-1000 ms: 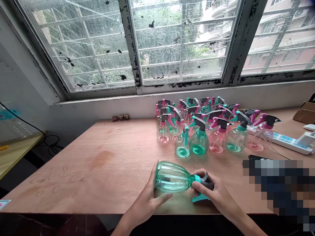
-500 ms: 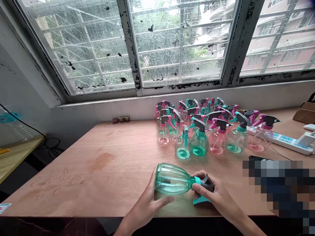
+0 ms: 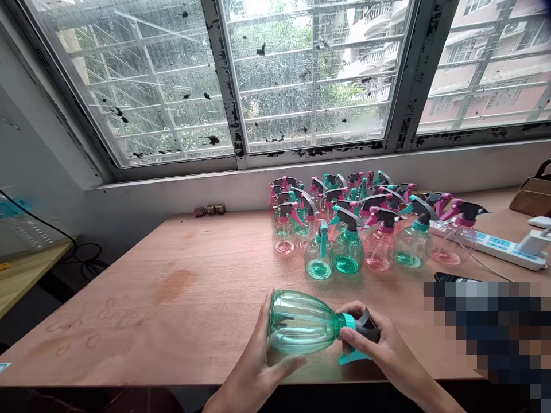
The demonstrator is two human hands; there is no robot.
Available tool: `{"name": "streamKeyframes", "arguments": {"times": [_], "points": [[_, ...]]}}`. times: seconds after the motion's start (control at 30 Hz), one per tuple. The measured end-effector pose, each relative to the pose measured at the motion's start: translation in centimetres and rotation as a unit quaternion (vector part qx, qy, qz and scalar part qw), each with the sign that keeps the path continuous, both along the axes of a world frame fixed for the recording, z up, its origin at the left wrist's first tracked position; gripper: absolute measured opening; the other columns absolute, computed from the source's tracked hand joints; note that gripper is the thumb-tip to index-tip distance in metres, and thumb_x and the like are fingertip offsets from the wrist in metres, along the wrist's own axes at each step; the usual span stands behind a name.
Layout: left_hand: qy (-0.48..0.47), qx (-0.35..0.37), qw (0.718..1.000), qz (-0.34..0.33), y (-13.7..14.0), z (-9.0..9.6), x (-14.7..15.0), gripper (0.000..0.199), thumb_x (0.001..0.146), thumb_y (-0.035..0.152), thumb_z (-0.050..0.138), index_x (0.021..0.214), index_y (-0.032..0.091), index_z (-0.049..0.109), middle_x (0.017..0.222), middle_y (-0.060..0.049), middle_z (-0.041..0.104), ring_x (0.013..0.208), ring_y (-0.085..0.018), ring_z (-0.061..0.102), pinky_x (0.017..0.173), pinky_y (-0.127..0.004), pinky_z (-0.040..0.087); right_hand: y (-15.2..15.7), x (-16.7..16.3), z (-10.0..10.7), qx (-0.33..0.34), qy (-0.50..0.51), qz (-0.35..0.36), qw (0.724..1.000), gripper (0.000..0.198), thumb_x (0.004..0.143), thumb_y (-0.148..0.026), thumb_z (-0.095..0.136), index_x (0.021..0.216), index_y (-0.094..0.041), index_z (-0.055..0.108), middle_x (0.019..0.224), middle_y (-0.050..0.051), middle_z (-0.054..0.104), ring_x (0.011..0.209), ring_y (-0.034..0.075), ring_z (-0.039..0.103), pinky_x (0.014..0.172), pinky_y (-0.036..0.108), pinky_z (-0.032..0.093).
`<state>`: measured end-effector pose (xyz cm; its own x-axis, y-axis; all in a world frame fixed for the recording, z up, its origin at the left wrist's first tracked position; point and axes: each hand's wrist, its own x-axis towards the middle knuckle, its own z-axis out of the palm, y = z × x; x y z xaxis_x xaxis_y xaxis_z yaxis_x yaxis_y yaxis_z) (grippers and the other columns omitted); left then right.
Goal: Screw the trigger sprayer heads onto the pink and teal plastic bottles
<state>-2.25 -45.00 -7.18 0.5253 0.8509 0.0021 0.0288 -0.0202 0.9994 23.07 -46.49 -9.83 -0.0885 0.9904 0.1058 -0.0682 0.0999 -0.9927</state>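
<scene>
A clear green spray bottle (image 3: 303, 322) lies on its side in the air above the front of the table, its base to the left and its turquoise-and-black spray head to the right. My left hand (image 3: 262, 355) cups the base, fingers behind it and thumb in front below. At the other end, my right hand (image 3: 372, 332) is closed around the neck and spray head, with the thumb by the turquoise collar. A turquoise trigger (image 3: 355, 356) sticks out below the right fingers. Some left fingers are hidden behind the bottle.
Behind my hands stand several green and pink spray bottles (image 3: 346, 252) in a cluster. A white power strip (image 3: 508, 249), a brown bag (image 3: 534, 192) and a dark phone-like object (image 3: 451, 277) are on the right. Small blocks (image 3: 210, 209) sit by the wall under the window.
The held spray bottle and both hands sit slightly lower in view and the bottle looks a little nearer. Both hands keep their places on it. The view has shifted slightly.
</scene>
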Motion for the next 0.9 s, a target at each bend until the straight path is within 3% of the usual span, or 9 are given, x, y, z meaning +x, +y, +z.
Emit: {"name": "streamKeyframes", "arguments": {"times": [0.57,0.7,0.9], "points": [[0.0,0.029,1.0,0.009,0.4,-0.6,0.0,0.099,0.089,0.034,0.072,0.155,0.039,-0.002,0.163,-0.004,0.024,0.145,-0.031,0.034,0.122,-0.046,0.025,0.0,0.2,0.3,-0.003,-0.016,0.0,1.0,0.026,0.086,-0.041,0.072,0.098,-0.019,0.066,0.065,-0.001,0.067,0.062,0.019,0.067,0.062,0.031,0.057],[0.011,0.054,0.998,0.017,0.5,-0.8,0.2,0.094,0.093,0.033,0.065,0.155,0.04,-0.006,0.158,-0.007,0.035,0.142,-0.03,0.041,0.121,-0.049,0.026,0.0,0.2,0.4,-0.001,-0.031,0.004,1.0,0.027,0.086,-0.043,0.071,0.097,-0.019,0.066,0.066,-0.001,0.067,0.063,0.019,0.067,0.064,0.031,0.057],[0.01,0.034,0.999,0.024,0.4,-1.1,0.0,0.116,0.083,0.037,0.078,0.156,0.03,-0.013,0.163,-0.013,0.025,0.147,-0.037,0.029,0.121,-0.055,0.024,0.0,0.0,0.3,-0.002,-0.03,0.006,1.0,0.026,0.085,-0.042,0.071,0.097,-0.019,0.066,0.065,-0.002,0.067,0.063,0.019,0.067,0.063,0.031,0.056]]}}
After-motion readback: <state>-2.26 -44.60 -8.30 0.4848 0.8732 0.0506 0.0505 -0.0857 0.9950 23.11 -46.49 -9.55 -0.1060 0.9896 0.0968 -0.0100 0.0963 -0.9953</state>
